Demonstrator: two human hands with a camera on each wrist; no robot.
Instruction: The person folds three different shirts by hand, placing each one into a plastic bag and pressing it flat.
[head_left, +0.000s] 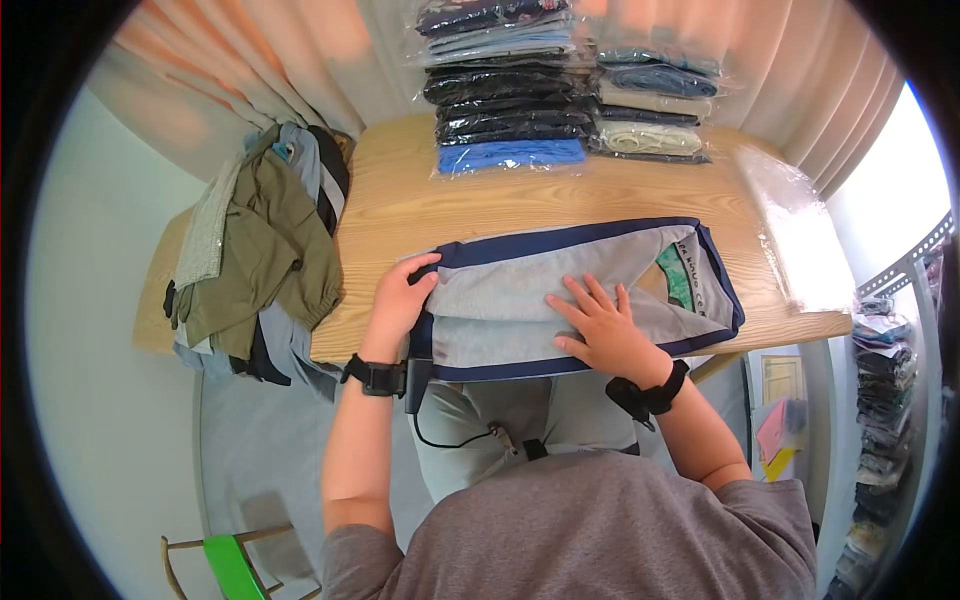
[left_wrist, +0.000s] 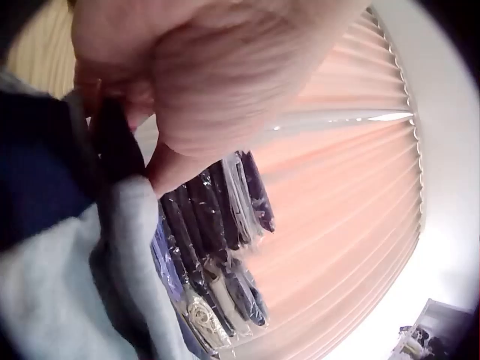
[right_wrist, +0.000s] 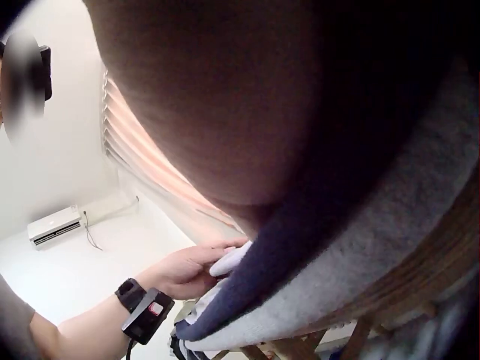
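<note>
At near edge of table (head_left: pixel 400 190), our left hand (head_left: pixel 397 302) pinches end of grey garment (head_left: pixel 495 292); right hand (head_left: pixel 612 335) lies flat, fingers spread; we should smooth lightly outward.

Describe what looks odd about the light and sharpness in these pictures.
Head view: dark, rounded border, glare whitening the clear plastic at right; left wrist view: curtain glows peach behind the left hand; right wrist view: the right hand looms dark, blurred patch upper left.
</note>
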